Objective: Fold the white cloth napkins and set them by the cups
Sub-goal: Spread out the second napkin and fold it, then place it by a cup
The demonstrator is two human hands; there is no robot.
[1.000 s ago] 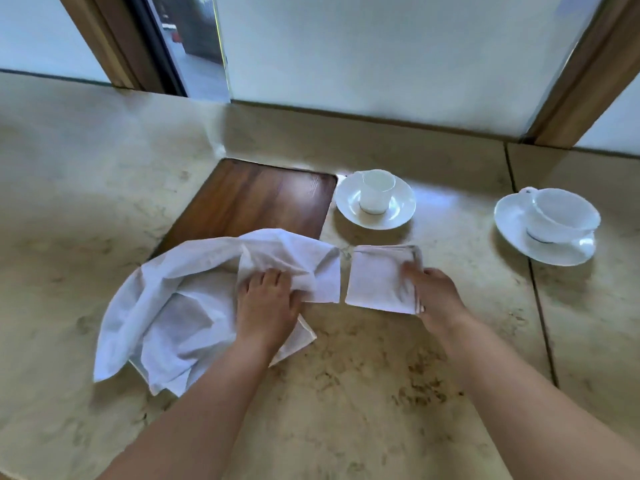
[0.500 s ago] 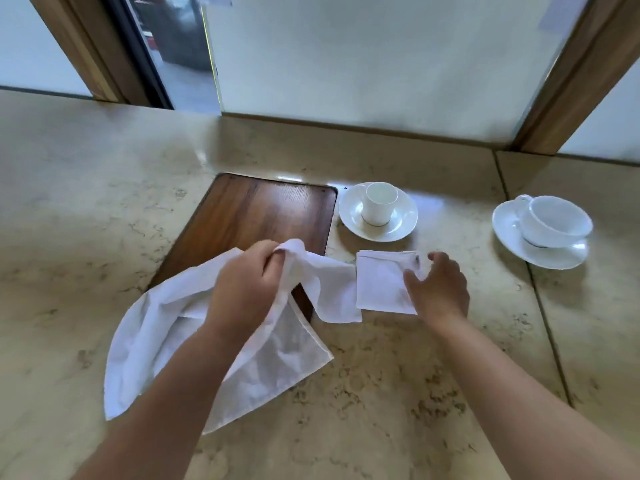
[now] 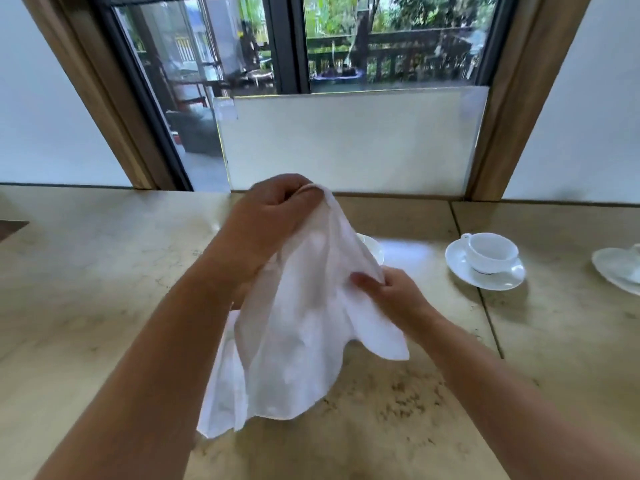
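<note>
Lower frame: two bare forearms entered from the bottom left and bottom right corners and converged at the centre, above a beige marble counter (image 3: 398,427).

Centre: a white cloth napkin (image 3: 294,341) hung unfolded and lifted, draping downward in loose folds, its lowest corner reaching the lower centre-left of the frame close to the counter; whether that corner touched the surface could not be told. The left hand (image 3: 266,216), at upper centre, was closed into a fist with the top of the napkin bunched between fingers and thumb. The right hand (image 3: 391,292), lower and just right of centre, pinched the napkin's right edge between thumb and curled fingers.

Middle distance: a white saucer (image 3: 375,249) showed only as a sliver of rim beside the napkin, the rest hidden behind the cloth. Farther right, a white cup (image 3: 491,252) stood upright on its own saucer (image 3: 485,277), well apart from the napkin. At the right edge of the frame, part of another piece of white crockery (image 3: 616,271) was cut off by the border.

Far: a window (image 3: 311,81) in a wooden frame filled the upper centre, its lower pane frosted, with railing and greenery visible through the clear glass above.
</note>
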